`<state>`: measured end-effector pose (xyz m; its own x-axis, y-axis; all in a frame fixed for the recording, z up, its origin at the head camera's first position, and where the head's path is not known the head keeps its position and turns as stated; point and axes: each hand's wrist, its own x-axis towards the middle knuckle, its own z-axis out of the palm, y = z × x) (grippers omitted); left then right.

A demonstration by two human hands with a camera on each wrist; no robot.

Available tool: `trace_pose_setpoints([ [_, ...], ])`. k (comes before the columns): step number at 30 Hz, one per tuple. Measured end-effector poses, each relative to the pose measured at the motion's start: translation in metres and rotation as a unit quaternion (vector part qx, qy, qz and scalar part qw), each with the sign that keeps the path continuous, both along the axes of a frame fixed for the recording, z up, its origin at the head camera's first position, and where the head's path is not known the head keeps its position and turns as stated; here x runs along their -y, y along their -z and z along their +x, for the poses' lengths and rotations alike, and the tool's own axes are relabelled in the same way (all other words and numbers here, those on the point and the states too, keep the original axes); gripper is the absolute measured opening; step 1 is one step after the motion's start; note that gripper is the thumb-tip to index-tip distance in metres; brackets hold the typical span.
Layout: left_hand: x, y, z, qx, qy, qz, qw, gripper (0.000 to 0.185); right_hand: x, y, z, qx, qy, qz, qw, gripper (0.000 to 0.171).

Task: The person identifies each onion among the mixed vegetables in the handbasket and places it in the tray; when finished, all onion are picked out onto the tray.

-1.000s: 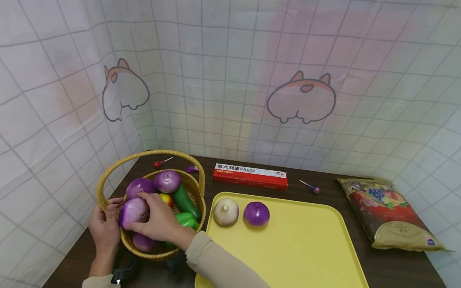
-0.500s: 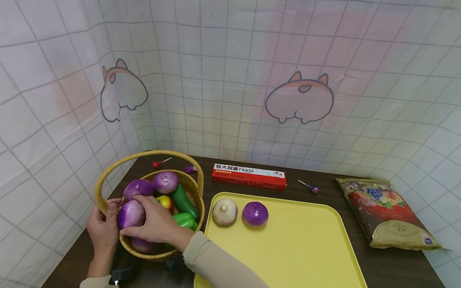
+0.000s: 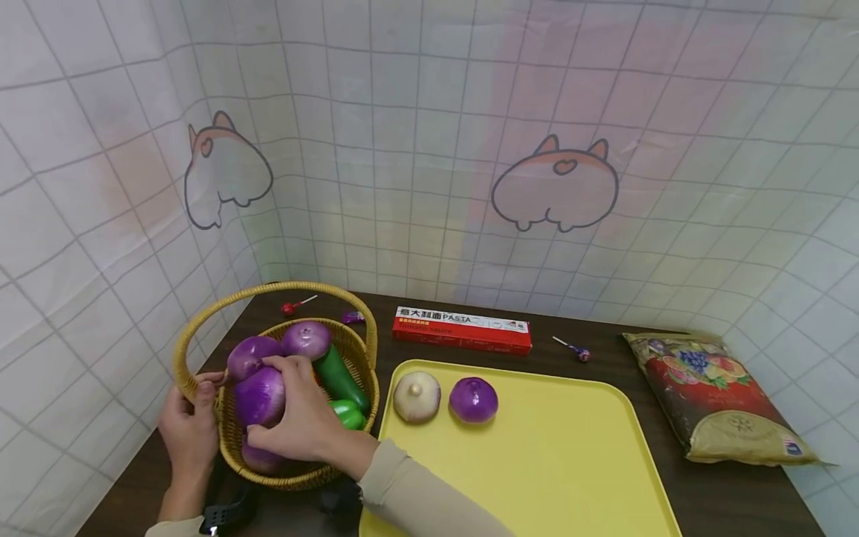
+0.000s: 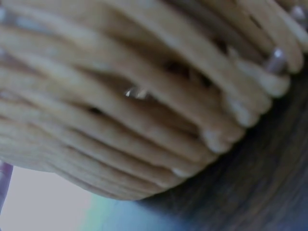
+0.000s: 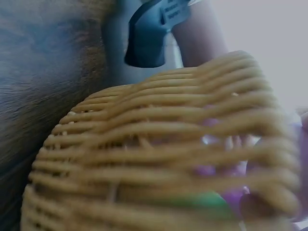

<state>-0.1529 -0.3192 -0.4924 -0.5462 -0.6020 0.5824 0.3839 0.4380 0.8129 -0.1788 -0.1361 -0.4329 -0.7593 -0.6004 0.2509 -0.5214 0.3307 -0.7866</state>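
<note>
One left hand (image 3: 191,432) grips the handle (image 3: 295,286) of a wicker basket (image 3: 295,483); the right hand (image 3: 305,418) holds a purple onion (image 3: 258,399) inside, shifted inward from the basket's left side, apparently better nested.

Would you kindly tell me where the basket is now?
In the head view, the basket is at lower left, between the left hand and the yellow tray.

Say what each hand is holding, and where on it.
Right hand: a purple onion, held by its right side, fingers to the far edge, thumb to the near edge. Left hand: the basket, at its left rim by the handle's foot.
</note>
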Motion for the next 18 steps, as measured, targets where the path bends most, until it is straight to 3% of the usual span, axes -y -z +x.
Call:
trace_pose_setpoints([
  [7, -0.001, 0.001, 0.0, -0.002, -0.001, 0.007, 1.0, 0.031, -0.043, 0.0, 0.005, 0.01, -0.012, -0.075, 0.997, 0.077],
  [18, -0.002, 0.002, -0.001, -0.011, 0.002, 0.015, 0.9998, 0.035, -0.123, 0.015, 0.008, 0.024, 0.024, -0.194, 0.98, 0.076],
])
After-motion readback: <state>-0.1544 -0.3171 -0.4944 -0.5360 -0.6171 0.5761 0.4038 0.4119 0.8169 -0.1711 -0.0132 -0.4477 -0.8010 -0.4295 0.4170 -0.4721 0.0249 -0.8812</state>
